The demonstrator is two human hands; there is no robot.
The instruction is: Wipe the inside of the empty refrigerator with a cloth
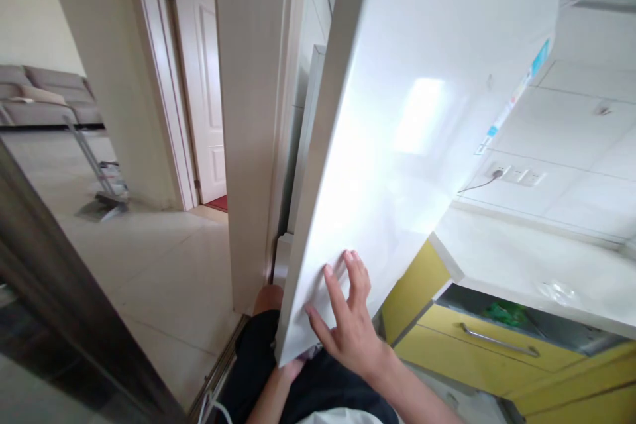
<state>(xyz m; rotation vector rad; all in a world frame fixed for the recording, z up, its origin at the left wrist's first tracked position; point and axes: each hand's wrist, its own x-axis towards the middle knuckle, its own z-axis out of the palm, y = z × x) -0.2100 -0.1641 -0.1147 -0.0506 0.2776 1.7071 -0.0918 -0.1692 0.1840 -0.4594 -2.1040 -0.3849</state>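
A large glossy white panel, which looks like a refrigerator door or side, stands tilted across the middle of the view. Its narrow grey edge faces left. My right hand is open near its lower part, with fingers spread and fingertips at the white surface. At the panel's lower corner is my left hand; its fingers are mostly hidden behind the panel. Beside it a small greyish, cloth-like thing shows, too covered to make out. Below both hands are my dark shorts.
On the right, a white counter tops yellow drawers, with wall sockets behind. A doorframe rises close to the panel's left. Beyond are a broom and dustpan and a sofa. A white cable lies low.
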